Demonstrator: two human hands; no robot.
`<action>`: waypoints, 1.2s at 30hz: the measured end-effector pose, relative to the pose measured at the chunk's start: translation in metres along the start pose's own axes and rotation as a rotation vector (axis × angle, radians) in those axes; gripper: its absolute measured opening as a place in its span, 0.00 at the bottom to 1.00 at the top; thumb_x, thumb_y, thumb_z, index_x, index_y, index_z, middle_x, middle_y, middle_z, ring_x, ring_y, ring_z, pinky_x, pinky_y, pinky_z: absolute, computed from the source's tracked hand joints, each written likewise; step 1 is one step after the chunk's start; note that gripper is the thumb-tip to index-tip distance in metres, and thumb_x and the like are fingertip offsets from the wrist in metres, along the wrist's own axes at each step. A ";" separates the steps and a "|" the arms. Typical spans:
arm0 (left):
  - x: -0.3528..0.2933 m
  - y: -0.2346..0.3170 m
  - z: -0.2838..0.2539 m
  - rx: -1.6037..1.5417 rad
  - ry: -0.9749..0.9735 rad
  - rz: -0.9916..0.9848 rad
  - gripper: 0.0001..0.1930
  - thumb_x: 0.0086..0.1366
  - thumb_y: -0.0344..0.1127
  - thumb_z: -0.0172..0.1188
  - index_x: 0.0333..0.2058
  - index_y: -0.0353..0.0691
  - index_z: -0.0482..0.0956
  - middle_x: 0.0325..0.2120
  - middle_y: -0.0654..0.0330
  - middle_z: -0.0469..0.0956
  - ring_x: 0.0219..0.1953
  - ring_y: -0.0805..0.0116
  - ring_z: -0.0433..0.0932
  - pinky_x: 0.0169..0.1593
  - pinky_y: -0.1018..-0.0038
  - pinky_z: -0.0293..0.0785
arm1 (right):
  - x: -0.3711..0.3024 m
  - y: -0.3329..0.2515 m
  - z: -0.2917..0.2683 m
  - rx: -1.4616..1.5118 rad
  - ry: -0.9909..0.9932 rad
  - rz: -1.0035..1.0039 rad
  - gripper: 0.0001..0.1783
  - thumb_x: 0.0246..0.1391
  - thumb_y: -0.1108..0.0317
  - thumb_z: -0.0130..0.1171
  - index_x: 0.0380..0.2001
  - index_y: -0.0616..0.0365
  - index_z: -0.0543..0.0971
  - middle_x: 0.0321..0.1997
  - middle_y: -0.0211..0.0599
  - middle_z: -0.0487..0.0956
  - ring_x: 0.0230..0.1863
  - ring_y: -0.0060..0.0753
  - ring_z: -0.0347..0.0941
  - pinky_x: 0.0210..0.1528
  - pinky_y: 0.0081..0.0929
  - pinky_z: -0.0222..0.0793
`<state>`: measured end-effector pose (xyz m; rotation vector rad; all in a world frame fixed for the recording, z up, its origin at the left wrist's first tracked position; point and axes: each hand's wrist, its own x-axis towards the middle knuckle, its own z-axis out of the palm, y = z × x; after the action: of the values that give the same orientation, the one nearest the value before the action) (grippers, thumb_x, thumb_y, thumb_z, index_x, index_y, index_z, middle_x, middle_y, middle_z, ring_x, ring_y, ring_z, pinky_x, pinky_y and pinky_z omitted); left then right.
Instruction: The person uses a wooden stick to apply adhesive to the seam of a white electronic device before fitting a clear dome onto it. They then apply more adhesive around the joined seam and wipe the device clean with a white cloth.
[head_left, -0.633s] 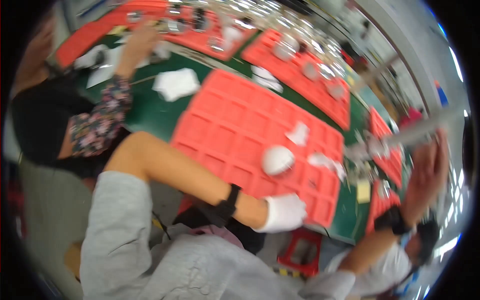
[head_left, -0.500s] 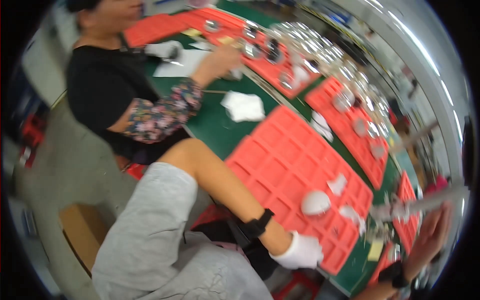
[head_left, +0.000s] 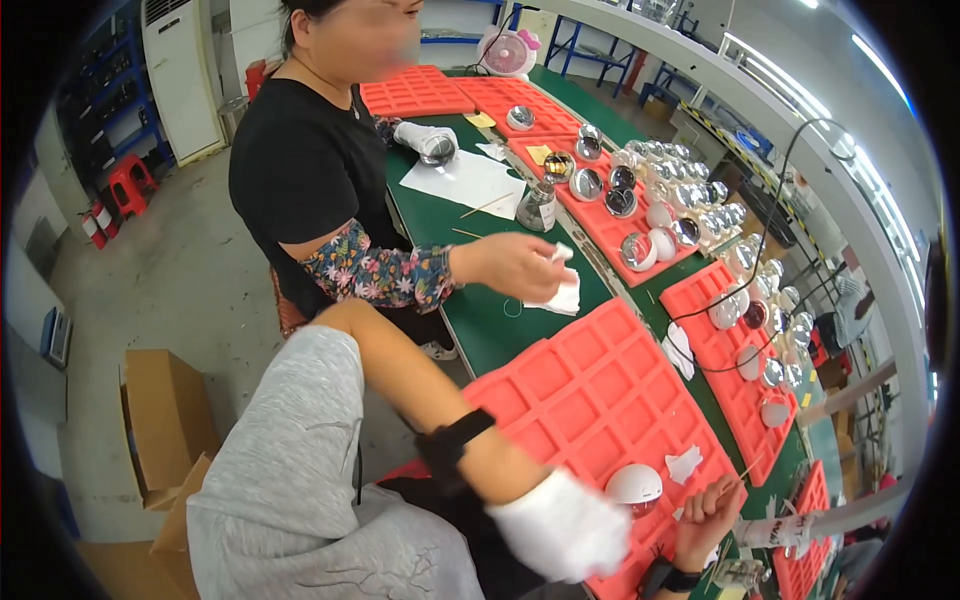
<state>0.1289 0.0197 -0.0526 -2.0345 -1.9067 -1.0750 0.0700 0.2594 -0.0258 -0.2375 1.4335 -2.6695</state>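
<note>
In the head view, the white dome (head_left: pixel 634 484) sits in the right-hand part of a coral-red compartment tray (head_left: pixel 540 372), which lies on a green worktop (head_left: pixel 487 335). The dome has a smooth, matt, rounded cap, facing up; small dark marks show near its front rim. Below the rim, a glossy lower part shows reddish tones. The left hand (head_left: pixel 565 525), in a white glove, is at the near side of the tray, just beside the dome; motion blur hides its fingers, so whether they are spread or pressed together cannot be told. The bare right hand (head_left: pixel 708 518) is at the dome's right, fingers bent; whether it pinches the thin stick (head_left: pixel 749 467) at its fingertips cannot be told. A white scrap (head_left: pixel 684 464) lies just beyond the dome.
</note>
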 end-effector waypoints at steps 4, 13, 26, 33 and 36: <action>0.005 -0.046 -0.098 0.101 -0.017 -0.023 0.26 0.48 0.48 0.75 0.44 0.41 0.81 0.54 0.46 0.72 0.54 0.45 0.74 0.54 0.55 0.73 | -0.010 0.005 -0.005 0.008 0.122 -0.006 0.15 0.76 0.58 0.42 0.42 0.54 0.74 0.17 0.18 0.53 0.13 0.13 0.41 0.16 0.19 0.39; 0.024 -0.096 -0.058 -0.358 -0.316 -0.219 0.19 0.62 0.49 0.63 0.44 0.43 0.84 0.41 0.52 0.81 0.44 0.52 0.80 0.50 0.60 0.74 | -0.011 0.009 -0.024 -0.060 0.014 -0.002 0.14 0.76 0.58 0.43 0.40 0.53 0.74 0.21 0.19 0.58 0.15 0.14 0.44 0.16 0.20 0.40; 0.009 -0.099 -0.042 -0.499 -0.047 -0.283 0.15 0.68 0.43 0.50 0.37 0.43 0.85 0.34 0.54 0.81 0.38 0.53 0.81 0.45 0.59 0.76 | -0.024 -0.001 0.014 -0.286 0.185 0.183 0.17 0.72 0.58 0.50 0.28 0.53 0.67 0.20 0.22 0.58 0.20 0.19 0.51 0.26 0.21 0.48; 0.011 -0.091 -0.044 -0.511 -0.051 -0.335 0.14 0.64 0.40 0.50 0.36 0.42 0.85 0.34 0.52 0.80 0.38 0.51 0.80 0.44 0.58 0.76 | -0.025 -0.003 0.025 -0.318 0.150 0.234 0.15 0.73 0.58 0.49 0.32 0.55 0.70 0.20 0.24 0.59 0.19 0.19 0.51 0.24 0.19 0.48; 0.013 -0.091 -0.044 -0.514 -0.078 -0.376 0.14 0.60 0.38 0.51 0.36 0.40 0.83 0.35 0.50 0.79 0.38 0.48 0.78 0.42 0.56 0.75 | -0.024 -0.002 0.038 -0.285 0.131 0.161 0.14 0.73 0.58 0.49 0.36 0.56 0.73 0.21 0.25 0.60 0.20 0.19 0.53 0.24 0.18 0.50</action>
<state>0.0276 0.0216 -0.0443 -2.0086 -2.3015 -1.7551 0.1005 0.2337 -0.0058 0.0324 1.7883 -2.3880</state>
